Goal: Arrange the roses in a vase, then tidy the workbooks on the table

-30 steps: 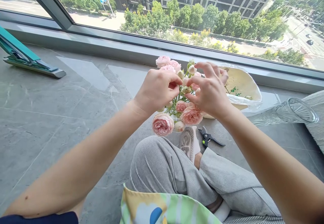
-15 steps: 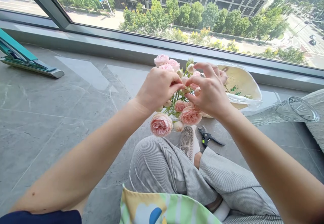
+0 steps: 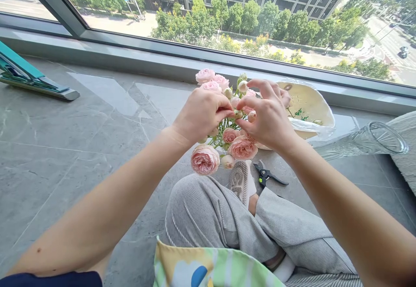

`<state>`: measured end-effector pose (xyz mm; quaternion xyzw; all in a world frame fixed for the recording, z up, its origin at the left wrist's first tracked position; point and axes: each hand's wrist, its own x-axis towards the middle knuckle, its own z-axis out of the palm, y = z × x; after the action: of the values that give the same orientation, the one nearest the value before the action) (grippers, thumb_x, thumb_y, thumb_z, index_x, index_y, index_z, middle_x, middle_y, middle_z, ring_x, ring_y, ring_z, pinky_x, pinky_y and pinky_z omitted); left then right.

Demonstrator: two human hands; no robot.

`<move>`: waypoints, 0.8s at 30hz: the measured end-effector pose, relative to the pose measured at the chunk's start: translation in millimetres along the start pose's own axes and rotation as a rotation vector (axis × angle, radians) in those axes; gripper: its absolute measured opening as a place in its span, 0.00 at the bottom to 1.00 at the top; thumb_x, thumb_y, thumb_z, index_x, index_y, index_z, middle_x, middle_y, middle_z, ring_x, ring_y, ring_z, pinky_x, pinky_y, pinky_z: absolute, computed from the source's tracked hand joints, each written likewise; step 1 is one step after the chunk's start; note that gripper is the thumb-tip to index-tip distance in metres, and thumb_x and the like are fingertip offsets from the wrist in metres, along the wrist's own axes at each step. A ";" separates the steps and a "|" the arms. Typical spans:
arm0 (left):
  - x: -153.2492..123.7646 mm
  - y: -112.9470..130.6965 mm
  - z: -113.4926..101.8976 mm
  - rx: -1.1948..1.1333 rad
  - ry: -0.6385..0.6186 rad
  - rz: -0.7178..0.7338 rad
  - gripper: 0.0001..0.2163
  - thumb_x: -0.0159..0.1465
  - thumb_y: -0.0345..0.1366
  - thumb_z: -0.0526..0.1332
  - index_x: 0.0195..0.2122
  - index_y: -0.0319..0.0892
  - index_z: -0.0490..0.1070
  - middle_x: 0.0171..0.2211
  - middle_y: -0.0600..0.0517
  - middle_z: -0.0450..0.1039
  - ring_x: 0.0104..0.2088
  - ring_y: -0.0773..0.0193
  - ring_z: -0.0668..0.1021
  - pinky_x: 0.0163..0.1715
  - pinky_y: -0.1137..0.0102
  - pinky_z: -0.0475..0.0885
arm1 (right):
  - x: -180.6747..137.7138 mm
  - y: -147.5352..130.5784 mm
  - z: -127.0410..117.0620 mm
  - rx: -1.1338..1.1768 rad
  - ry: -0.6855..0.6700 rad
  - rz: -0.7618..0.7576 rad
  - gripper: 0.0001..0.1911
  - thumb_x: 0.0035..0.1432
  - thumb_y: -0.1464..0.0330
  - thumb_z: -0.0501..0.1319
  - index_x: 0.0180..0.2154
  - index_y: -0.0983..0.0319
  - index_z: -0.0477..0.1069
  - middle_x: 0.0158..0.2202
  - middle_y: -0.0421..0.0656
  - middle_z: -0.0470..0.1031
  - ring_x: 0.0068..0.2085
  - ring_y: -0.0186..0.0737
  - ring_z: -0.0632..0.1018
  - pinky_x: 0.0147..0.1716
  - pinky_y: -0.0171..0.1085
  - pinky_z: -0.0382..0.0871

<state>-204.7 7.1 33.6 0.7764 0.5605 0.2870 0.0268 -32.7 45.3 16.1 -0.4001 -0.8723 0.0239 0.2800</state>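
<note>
A bunch of pink roses (image 3: 223,127) stands on the grey floor in front of my crossed legs. Both hands are raised over its middle. My left hand (image 3: 201,113) is curled, its fingertips pinched on a small bud or stem in the bunch. My right hand (image 3: 267,114) faces it, thumb and forefinger pinched at the same spot, the other fingers arched above. Their fingertips nearly touch. What exactly they grip is hidden among the buds.
Black pruning shears (image 3: 267,175) lie on the floor by my foot (image 3: 241,179). A cream bowl-shaped wrapper (image 3: 312,105) sits behind the roses. A glass vase (image 3: 364,140) lies on its side at right. A teal tool (image 3: 29,79) rests far left. The window runs along the back.
Both hands stay pinched at the centre of the bunch; the fingertips have closed slightly nearer together. The view has shifted a little.
</note>
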 end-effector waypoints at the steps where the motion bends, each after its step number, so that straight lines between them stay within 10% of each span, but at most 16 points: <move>1: 0.3 -0.4 0.2 0.000 -0.007 0.006 0.06 0.60 0.33 0.62 0.30 0.45 0.80 0.32 0.53 0.81 0.37 0.61 0.80 0.41 0.66 0.73 | 0.1 -0.2 -0.1 0.004 -0.001 -0.001 0.05 0.53 0.66 0.62 0.33 0.54 0.76 0.56 0.41 0.66 0.60 0.61 0.63 0.54 0.65 0.56; 24: -0.5 -3.8 7.8 0.059 0.035 0.129 0.09 0.60 0.33 0.59 0.30 0.44 0.79 0.30 0.54 0.80 0.35 0.62 0.80 0.39 0.67 0.72 | -0.8 8.0 7.8 0.064 0.029 -0.023 0.05 0.55 0.64 0.61 0.34 0.56 0.75 0.58 0.42 0.64 0.61 0.61 0.61 0.56 0.68 0.50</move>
<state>-204.4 10.3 25.5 0.8062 0.5178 0.2852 -0.0246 -30.8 51.5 7.1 -0.3812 -0.8715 0.0428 0.3056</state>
